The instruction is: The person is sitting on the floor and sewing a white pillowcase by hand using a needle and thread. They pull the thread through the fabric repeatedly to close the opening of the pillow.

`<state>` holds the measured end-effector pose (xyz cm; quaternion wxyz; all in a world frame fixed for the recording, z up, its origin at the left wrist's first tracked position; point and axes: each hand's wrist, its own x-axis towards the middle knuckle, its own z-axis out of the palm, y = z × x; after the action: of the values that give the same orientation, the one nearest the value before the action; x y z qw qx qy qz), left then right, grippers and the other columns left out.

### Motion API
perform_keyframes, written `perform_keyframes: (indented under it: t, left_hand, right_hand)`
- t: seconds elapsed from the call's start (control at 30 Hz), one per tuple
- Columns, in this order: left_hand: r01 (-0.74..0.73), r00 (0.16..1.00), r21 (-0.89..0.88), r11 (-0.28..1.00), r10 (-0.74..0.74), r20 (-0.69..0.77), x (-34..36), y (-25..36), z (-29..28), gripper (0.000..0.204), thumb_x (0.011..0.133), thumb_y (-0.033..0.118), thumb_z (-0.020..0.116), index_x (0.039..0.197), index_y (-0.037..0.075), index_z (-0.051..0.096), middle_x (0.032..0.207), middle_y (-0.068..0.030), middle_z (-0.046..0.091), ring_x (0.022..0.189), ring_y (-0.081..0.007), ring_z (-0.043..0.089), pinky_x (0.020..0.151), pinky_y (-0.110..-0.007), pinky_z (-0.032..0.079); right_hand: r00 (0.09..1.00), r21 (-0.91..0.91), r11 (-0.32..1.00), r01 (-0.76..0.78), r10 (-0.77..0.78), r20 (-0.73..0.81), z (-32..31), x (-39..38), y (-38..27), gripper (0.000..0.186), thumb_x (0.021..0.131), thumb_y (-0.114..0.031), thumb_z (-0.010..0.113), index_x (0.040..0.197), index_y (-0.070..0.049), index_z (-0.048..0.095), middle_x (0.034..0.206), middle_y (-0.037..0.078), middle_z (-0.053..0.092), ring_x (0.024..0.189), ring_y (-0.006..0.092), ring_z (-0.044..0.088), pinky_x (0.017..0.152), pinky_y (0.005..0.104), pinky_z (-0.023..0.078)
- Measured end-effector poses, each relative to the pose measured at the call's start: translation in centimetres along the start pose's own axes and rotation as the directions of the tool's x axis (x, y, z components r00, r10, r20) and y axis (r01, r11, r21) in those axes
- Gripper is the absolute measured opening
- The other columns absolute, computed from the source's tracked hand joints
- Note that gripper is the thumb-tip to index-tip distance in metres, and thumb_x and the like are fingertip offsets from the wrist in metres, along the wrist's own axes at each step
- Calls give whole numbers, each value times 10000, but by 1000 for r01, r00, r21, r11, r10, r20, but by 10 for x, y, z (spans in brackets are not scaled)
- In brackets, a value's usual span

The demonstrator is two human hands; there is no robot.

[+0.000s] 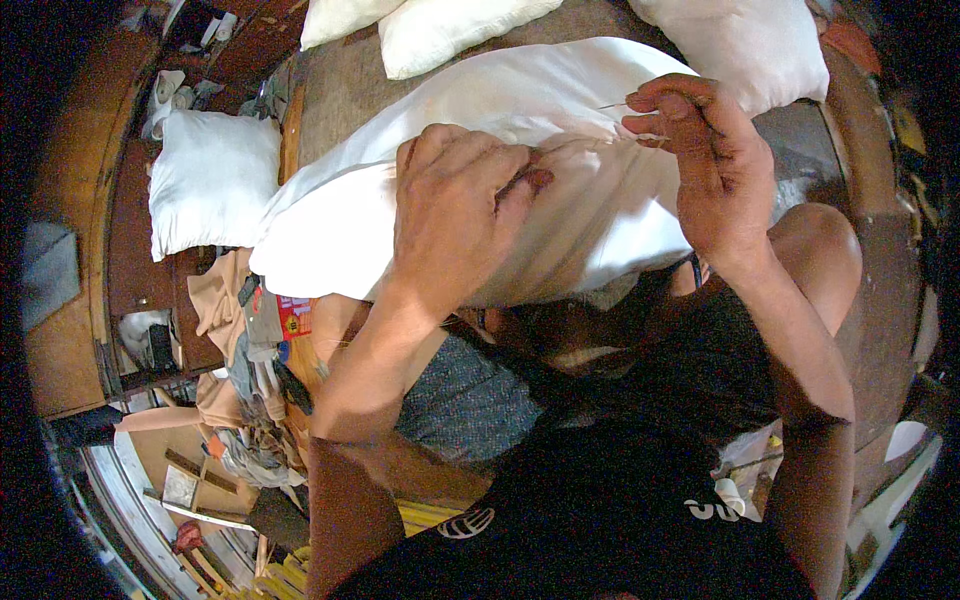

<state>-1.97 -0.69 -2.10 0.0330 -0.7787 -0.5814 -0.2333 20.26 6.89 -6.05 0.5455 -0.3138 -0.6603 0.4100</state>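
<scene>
In the head view, a white pillow [560, 190] is seen lying across the person's lap, stretched from lower left to upper right, with its open seam turned up toward the hands. The left hand [455, 215] is pressed onto the middle of the pillow, its fingers [520, 185] curled shut and pinching a fold of the white cloth along the seam. The right hand [715, 165] is held just beside it at the pillow's upper right, its fingers [665, 105] closed in a pinch on a thin needle [612, 105], whose tip pokes out to the left above the cloth; a short pale thread is seen just below the fingertips, though where it runs cannot be told. A bare knee [820, 250] is seen under the right wrist, and black clothing fills the lower middle of the picture. Beyond the pillow, three more white pillows lie on a brown surface at the top: one [450, 30] in the middle, one [335, 15] at the upper left edge and one [745, 45] at the upper right. A further white pillow [210, 180] rests well apart on the left, on a dark wooden surface. Below it, a heap of beige and grey cloth [235, 340] is piled beside the person's left forearm.
</scene>
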Motion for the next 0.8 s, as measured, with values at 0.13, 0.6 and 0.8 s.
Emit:
perform_keyframes:
  t: [0.13, 0.6, 0.8]
  left_hand:
    - [104, 994, -88, 991, -101, 33, 1, -2, 4, 125, 836, 126, 699, 944, 95, 755, 939, -69, 729, 968, -308, 616, 916, -443, 438]
    - [170, 984, -151, 974, -175, -22, -1, 12, 18, 97, 842, 139, 691, 913, 91, 735, 923, -72, 735, 965, -315, 617, 920, -474, 424]
    - [188, 980, -118, 975, -194, -46, 1, 12, 20, 122, 786, 121, 713, 904, 111, 742, 970, -81, 718, 1000, -326, 627, 907, -470, 472]
  right_hand:
    - [1000, -53, 999, -11, 12, 17, 0, 0, -3, 195, 1045, 3, 492, 1173, 20, 638, 1066, 133, 727, 960, 208, 741, 814, 330, 607]
    - [994, 103, 989, -103, 105, -15, -2, -3, -7, 251, 1102, -148, 486, 1152, 52, 629, 1076, 146, 707, 947, 221, 731, 842, 323, 596]
    - [994, 58, 992, -111, 112, -8, -3, -2, -12, 249, 1106, -154, 480, 1165, 48, 613, 1094, 154, 696, 971, 247, 733, 852, 350, 609]
